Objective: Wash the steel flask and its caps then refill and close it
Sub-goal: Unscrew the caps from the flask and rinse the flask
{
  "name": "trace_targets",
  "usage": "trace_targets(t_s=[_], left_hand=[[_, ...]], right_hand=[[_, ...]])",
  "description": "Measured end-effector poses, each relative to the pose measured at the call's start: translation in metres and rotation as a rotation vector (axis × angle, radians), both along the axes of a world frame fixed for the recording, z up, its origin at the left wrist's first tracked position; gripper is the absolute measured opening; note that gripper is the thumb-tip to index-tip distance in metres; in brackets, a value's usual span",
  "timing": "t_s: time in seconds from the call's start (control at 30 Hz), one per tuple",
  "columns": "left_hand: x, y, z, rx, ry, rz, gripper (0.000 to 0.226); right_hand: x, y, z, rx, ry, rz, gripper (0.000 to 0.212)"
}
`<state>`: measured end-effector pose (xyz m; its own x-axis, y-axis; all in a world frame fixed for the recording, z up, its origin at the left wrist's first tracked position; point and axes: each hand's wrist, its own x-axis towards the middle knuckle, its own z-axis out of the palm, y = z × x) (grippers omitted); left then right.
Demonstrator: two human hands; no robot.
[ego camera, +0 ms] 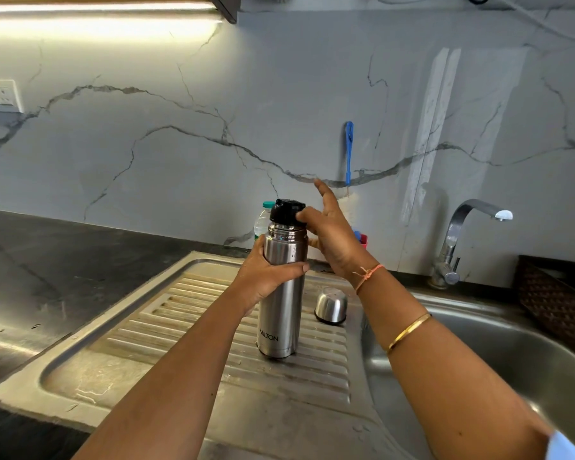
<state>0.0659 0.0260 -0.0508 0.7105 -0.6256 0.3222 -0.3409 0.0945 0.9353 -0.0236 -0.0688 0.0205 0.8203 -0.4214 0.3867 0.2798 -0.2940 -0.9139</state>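
A tall steel flask [281, 313] stands upright on the ribbed steel drainboard [186, 330]. My left hand [266, 277] grips its upper body. A black inner cap [284, 210] sits on the flask's mouth, and my right hand [329, 234] pinches its right side with thumb and fingers, the index finger pointing up. The steel outer cap [331, 305] lies upside down on the drainboard just right of the flask.
The sink basin [498, 353] lies to the right, with a steel tap [458, 240] behind it. A plastic water bottle [263, 220] stands behind the flask. A blue brush [348, 151] hangs on the marble wall. A dark woven basket [558, 293] sits at far right. Dark countertop [47, 260] spreads left.
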Motion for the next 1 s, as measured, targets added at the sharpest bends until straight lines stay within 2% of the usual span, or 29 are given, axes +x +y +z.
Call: trace_targets(t_s=[0.1,0.2,0.3,0.37,0.53,0.63,0.73,0.87,1.0], left_hand=[[-0.001,0.000,0.000,-0.003,0.007,-0.014,0.079],[0.000,0.001,0.000,-0.017,0.019,-0.033,0.070],[-0.002,0.002,0.001,-0.025,0.028,-0.029,0.058],[-0.002,0.002,0.002,-0.028,0.029,-0.029,0.053],[-0.005,0.002,0.003,-0.045,0.039,-0.037,0.052],[-0.006,0.003,0.004,-0.044,0.046,-0.033,0.055],[-0.005,0.003,0.004,-0.040,0.053,-0.030,0.055],[-0.005,0.003,0.004,-0.045,0.038,-0.049,0.055],[-0.007,0.003,0.005,-0.035,0.033,-0.029,0.055]], right_hand=[[0.007,0.007,0.002,-0.149,0.054,-0.095,0.088],[0.009,0.012,0.004,-0.354,0.015,-0.276,0.089],[0.003,0.006,0.010,-0.262,0.029,-0.141,0.077],[0.001,0.004,0.012,-0.206,0.046,-0.076,0.076],[0.005,0.011,0.011,-0.449,0.074,-0.268,0.091],[0.002,0.010,0.016,-0.387,0.076,-0.218,0.075],[0.003,0.009,0.018,-0.316,0.118,-0.108,0.074],[0.010,0.012,0.011,-0.520,0.139,-0.259,0.089],[0.005,0.009,0.011,-0.417,0.062,-0.251,0.076]])
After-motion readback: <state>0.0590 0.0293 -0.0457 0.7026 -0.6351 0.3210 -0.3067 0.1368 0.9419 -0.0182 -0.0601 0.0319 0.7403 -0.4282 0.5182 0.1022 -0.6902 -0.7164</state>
